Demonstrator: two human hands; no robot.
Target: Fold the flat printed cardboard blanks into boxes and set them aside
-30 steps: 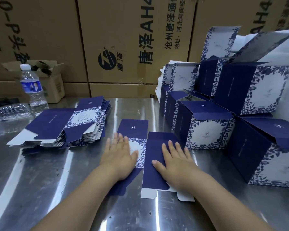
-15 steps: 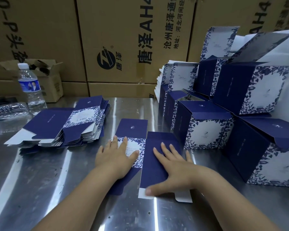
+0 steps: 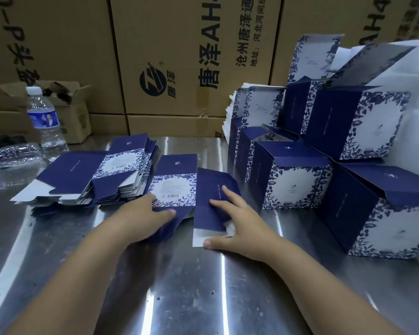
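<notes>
**Edges and clearance.** One blank lies at the centre of the worktop. It sits just beside the stack of flat blanks on its left and near the folded boxes on its right. Open steel surface shows between the forearms and on both sides of them, toward the near edge.

**Hands.** The left hand grips the blank's near left flap, thumb on top and fingers tucked out of sight below the card. The right hand holds the navy right-hand panel, with fingers spread on its face and the thumb at the near white edge. This panel stands tilted up along its fold; the printed middle panel lies flat.

**Surface and room.** The worktop is brushed sheet steel, reflective, with long light streaks and small specks. Brown shipping cartons with black print form a wall behind it. At rear left stands a small open carton, with an upright water bottle in front of it. A crushed bottle lies on its side beside that.

**Materials and shapes.** The card is thin and navy outside, with a white panel framed in a blue leaf pattern; the cut tabs show white. The stack is fanned, its edges stepped. The folded boxes are cuboid, touch one another in two tiers, and several have the lid flap open
</notes>
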